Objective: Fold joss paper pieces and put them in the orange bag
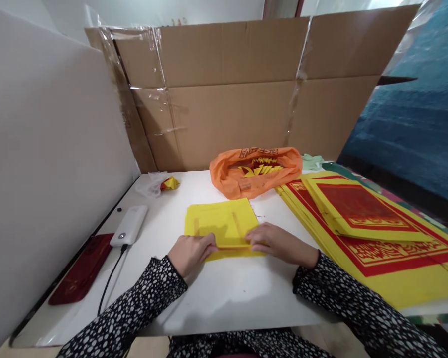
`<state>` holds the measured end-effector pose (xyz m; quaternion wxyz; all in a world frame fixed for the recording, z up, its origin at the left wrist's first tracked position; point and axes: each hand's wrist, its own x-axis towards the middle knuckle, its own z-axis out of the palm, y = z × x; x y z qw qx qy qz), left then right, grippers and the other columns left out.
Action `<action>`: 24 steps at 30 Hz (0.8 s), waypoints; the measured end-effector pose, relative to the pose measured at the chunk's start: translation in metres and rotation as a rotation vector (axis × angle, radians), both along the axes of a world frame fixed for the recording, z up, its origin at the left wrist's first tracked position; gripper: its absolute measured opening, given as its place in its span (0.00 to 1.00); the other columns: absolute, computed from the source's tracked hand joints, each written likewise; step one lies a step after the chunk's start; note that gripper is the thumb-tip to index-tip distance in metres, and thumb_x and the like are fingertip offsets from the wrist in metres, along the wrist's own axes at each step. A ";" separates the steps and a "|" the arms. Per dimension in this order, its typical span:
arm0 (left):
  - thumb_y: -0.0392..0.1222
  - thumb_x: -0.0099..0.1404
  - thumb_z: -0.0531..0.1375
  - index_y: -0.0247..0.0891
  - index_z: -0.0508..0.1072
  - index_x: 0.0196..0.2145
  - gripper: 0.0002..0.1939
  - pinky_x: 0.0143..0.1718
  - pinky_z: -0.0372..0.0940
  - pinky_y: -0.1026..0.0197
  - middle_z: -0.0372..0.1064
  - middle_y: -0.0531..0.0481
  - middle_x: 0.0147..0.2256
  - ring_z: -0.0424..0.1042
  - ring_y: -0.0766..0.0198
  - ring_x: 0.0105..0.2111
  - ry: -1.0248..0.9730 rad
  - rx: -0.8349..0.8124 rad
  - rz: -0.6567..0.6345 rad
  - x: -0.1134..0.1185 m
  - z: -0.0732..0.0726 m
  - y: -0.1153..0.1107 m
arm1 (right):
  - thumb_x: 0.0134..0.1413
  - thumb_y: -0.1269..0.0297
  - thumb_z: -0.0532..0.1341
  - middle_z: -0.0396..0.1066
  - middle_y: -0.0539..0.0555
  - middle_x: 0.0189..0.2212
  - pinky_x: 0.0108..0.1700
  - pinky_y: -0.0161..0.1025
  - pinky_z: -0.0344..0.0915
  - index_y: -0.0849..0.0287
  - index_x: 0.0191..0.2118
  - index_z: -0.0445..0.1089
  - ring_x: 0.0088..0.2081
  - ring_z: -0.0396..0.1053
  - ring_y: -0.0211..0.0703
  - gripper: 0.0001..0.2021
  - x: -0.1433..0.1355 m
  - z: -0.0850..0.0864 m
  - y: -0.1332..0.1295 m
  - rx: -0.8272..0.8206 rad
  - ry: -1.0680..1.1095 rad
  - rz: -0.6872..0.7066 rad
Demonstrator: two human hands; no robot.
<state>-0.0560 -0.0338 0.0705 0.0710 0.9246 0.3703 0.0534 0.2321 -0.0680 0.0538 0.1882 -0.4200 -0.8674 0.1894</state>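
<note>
- Yellow paper (pixel 224 223): a thin sheet lying flat on the white tabletop (pixel 224 293), near its middle and a little toward the back edge. Its near edge appears doubled over on itself. Judged light, limp and easily creased; likely to slide on the smooth top unless pinned. Best held at the near edge and corners, with flat fingertips rather than a pinch in the middle.
- Left hand (pixel 188 253): palm down at the sheet's near left corner, fingers together and pressing the folded edge flat; nothing is enclosed in the hand.
- Right hand (pixel 280 243): palm down at the near right corner, fingers stretched leftward along the fold, pressing on the paper, not clamped round it.
- Arms: both forearms in black-and-white spotted sleeves (pixel 142 308), coming in from the near edge and angled toward each other; wrists low to the top.
- Orange bag (pixel 256 171): soft plastic, mouth open, at the back edge just behind the sheet, with yellow folded pieces inside.
- Printed stack (pixel 362 223): large yellow-and-red sheets along the right edge, a smaller pile on top, apart from the right hand.
- Power bank (pixel 130 224): white, toward the left edge, with a black cable (pixel 110 278) running to the near side.
- Red case (pixel 82 268): flat, at the left edge beside the power bank.
- Clear wrapper (pixel 151 184): at the back left corner, with a small yellow-red folded piece (pixel 169 183) touching it.
- Cardboard (pixel 246 94): taped panel standing behind the back edge.
</note>
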 end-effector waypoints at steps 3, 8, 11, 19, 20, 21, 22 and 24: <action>0.46 0.73 0.50 0.40 0.70 0.41 0.12 0.36 0.68 0.58 0.76 0.50 0.32 0.76 0.59 0.30 0.039 0.133 0.037 -0.001 -0.002 0.002 | 0.63 0.60 0.58 0.76 0.50 0.30 0.35 0.34 0.61 0.57 0.33 0.74 0.31 0.71 0.39 0.11 0.000 0.007 0.012 -0.141 0.070 -0.025; 0.41 0.72 0.50 0.37 0.61 0.61 0.21 0.62 0.51 0.44 0.57 0.38 0.63 0.56 0.50 0.63 0.034 0.382 -0.058 0.021 -0.027 0.007 | 0.57 0.63 0.60 0.73 0.50 0.26 0.33 0.34 0.58 0.59 0.28 0.70 0.30 0.68 0.40 0.09 -0.011 -0.011 0.063 -0.058 0.106 -0.280; 0.49 0.72 0.51 0.40 0.59 0.63 0.25 0.63 0.47 0.40 0.54 0.42 0.65 0.50 0.46 0.65 0.102 0.318 -0.033 0.032 -0.047 0.011 | 0.56 0.64 0.60 0.72 0.51 0.25 0.33 0.35 0.57 0.60 0.27 0.68 0.29 0.67 0.41 0.09 -0.017 -0.026 0.088 0.002 0.094 -0.384; 0.54 0.70 0.52 0.53 0.53 0.66 0.28 0.56 0.48 0.24 0.51 0.44 0.66 0.49 0.36 0.64 0.110 0.186 0.192 0.037 -0.065 0.014 | 0.55 0.64 0.60 0.71 0.53 0.28 0.37 0.37 0.58 0.59 0.27 0.67 0.33 0.67 0.44 0.08 -0.021 -0.045 0.101 0.056 0.093 -0.371; 0.53 0.70 0.52 0.53 0.54 0.65 0.28 0.56 0.47 0.23 0.51 0.44 0.66 0.48 0.36 0.64 0.106 0.169 0.205 0.038 -0.064 0.013 | 0.55 0.64 0.60 0.71 0.53 0.28 0.37 0.37 0.58 0.59 0.27 0.67 0.33 0.67 0.44 0.08 -0.021 -0.047 0.102 0.056 0.094 -0.371; 0.53 0.70 0.53 0.52 0.54 0.65 0.28 0.56 0.47 0.22 0.51 0.44 0.66 0.48 0.35 0.64 0.099 0.151 0.216 0.039 -0.064 0.012 | 0.56 0.63 0.60 0.71 0.53 0.28 0.37 0.38 0.59 0.59 0.27 0.67 0.33 0.67 0.44 0.08 -0.021 -0.048 0.102 0.056 0.093 -0.372; 0.53 0.69 0.53 0.52 0.55 0.65 0.28 0.56 0.46 0.21 0.51 0.43 0.66 0.48 0.34 0.64 0.091 0.133 0.224 0.040 -0.064 0.012 | 0.56 0.62 0.60 0.71 0.53 0.28 0.37 0.38 0.59 0.59 0.27 0.67 0.33 0.67 0.45 0.09 -0.021 -0.048 0.103 0.059 0.091 -0.372; 0.52 0.69 0.53 0.51 0.56 0.65 0.28 0.56 0.45 0.20 0.51 0.43 0.66 0.48 0.33 0.64 0.074 0.108 0.231 0.041 -0.064 0.011 | 0.57 0.61 0.59 0.71 0.53 0.28 0.37 0.38 0.59 0.58 0.27 0.67 0.32 0.67 0.44 0.10 -0.021 -0.049 0.103 0.069 0.079 -0.382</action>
